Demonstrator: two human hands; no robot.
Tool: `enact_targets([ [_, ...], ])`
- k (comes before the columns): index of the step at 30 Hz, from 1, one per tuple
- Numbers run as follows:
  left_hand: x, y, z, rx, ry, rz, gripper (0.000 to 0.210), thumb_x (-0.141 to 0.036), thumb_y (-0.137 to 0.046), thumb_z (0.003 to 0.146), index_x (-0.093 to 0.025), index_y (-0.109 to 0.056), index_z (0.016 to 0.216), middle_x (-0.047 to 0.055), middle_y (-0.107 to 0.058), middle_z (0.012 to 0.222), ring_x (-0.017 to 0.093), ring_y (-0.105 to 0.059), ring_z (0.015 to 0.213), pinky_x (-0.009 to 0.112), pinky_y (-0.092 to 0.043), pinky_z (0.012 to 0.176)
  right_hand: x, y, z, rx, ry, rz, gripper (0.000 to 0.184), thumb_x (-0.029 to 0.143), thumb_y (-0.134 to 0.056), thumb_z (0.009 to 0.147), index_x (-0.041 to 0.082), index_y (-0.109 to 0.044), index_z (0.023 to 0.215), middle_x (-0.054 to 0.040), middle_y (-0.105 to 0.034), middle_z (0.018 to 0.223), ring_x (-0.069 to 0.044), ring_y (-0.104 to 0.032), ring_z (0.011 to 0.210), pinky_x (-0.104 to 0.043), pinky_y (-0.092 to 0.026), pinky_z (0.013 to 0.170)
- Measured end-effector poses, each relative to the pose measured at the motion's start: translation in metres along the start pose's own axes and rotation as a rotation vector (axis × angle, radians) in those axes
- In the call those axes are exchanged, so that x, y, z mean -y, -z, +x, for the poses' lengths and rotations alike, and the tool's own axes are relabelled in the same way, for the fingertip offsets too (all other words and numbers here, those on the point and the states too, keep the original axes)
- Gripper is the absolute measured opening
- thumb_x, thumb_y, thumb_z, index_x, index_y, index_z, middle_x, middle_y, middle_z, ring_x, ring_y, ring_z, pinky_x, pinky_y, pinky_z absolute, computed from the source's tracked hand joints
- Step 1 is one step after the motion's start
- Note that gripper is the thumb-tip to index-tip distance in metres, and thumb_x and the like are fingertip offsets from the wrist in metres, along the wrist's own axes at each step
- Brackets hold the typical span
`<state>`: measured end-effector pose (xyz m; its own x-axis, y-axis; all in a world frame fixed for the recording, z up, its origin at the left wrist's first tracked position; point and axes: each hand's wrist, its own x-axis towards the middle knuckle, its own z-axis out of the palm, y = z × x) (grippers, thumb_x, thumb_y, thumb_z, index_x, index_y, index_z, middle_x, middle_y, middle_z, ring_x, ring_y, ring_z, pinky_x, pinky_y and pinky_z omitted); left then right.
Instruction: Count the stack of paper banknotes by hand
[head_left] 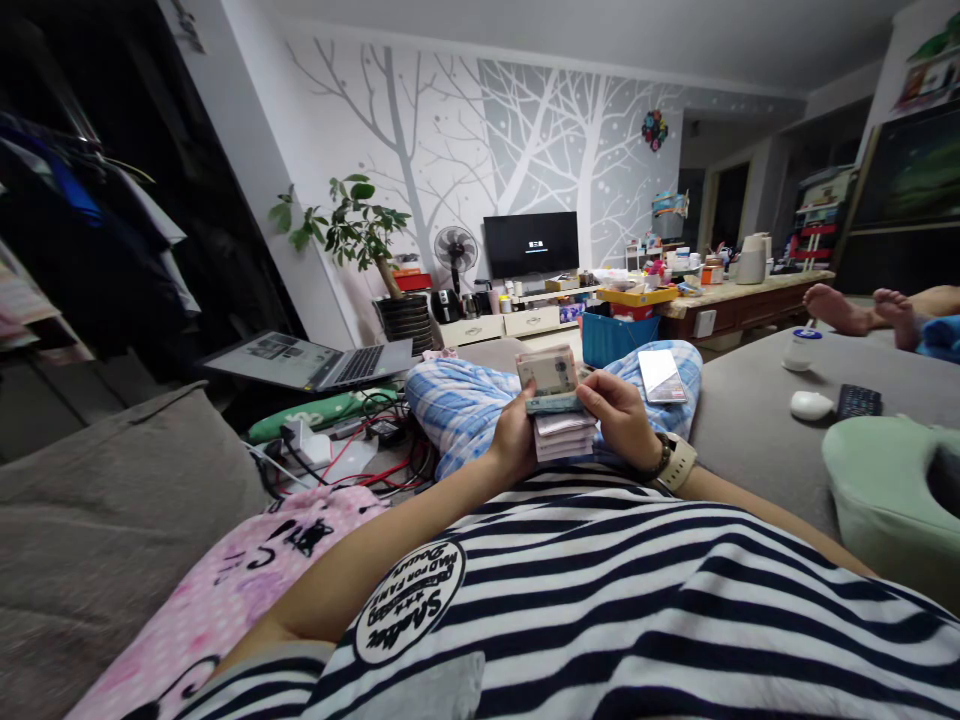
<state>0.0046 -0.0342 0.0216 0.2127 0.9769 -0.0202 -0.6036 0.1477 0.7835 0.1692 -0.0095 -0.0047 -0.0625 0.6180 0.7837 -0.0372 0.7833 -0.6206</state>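
Note:
A stack of banknotes [547,374] is held up in front of my lap, its broad face toward me. My left hand [514,432] wraps round the stack's left side, thumb on the front. At the lower right edge, my right hand [619,415] pinches the notes between thumb and fingers. A bluish-green note [553,403] lies across the bottom of the stack. Just below sits a pile of white paper bundles [564,438] in my lap; what supports it is hidden. A white phone-like slab [661,375] rests on my right knee.
Left of me, an open laptop [307,362] stands above tangled cables and a power strip [311,445]. On the sofa at right are a white mouse [811,405], a small dark keypad [859,401], a lidded cup [802,348] and a green neck pillow [862,480]. Another person's bare feet [862,310] lie beyond.

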Motion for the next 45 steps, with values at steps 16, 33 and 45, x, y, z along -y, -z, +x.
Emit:
enact_targets([
  [16,0.004,0.008,0.01,-0.019,-0.105,0.003,0.054,-0.041,-0.084,0.109,-0.011,-0.082,0.154,0.018,-0.095,0.127,0.042,-0.094,0.117,0.054,-0.075,0.112,-0.007,-0.001,-0.002,-0.018,0.0,-0.001,0.071,0.094,-0.08,0.099,0.028,-0.066,0.074,-0.0003,-0.063,0.067,-0.019,-0.047,0.064,-0.037,-0.044,0.064],
  [33,0.003,0.009,0.004,-0.006,-0.18,0.068,0.048,-0.014,-0.092,0.088,-0.012,-0.089,0.136,0.015,-0.096,0.108,0.043,-0.094,0.116,0.054,-0.073,0.113,-0.022,0.003,0.008,-0.131,-0.094,-0.074,0.069,0.089,-0.084,0.095,0.028,-0.062,0.071,0.0007,-0.063,0.064,-0.019,-0.052,0.065,-0.035,-0.047,0.065],
  [45,0.0,0.004,0.012,-0.064,-0.085,-0.014,0.048,-0.038,-0.064,0.117,-0.01,-0.084,0.151,0.016,-0.096,0.123,0.04,-0.094,0.12,0.052,-0.074,0.115,-0.013,0.0,0.003,-0.113,-0.015,-0.054,0.06,0.078,-0.086,0.099,0.028,-0.064,0.074,0.0013,-0.061,0.069,-0.019,-0.049,0.068,-0.036,-0.045,0.067],
])
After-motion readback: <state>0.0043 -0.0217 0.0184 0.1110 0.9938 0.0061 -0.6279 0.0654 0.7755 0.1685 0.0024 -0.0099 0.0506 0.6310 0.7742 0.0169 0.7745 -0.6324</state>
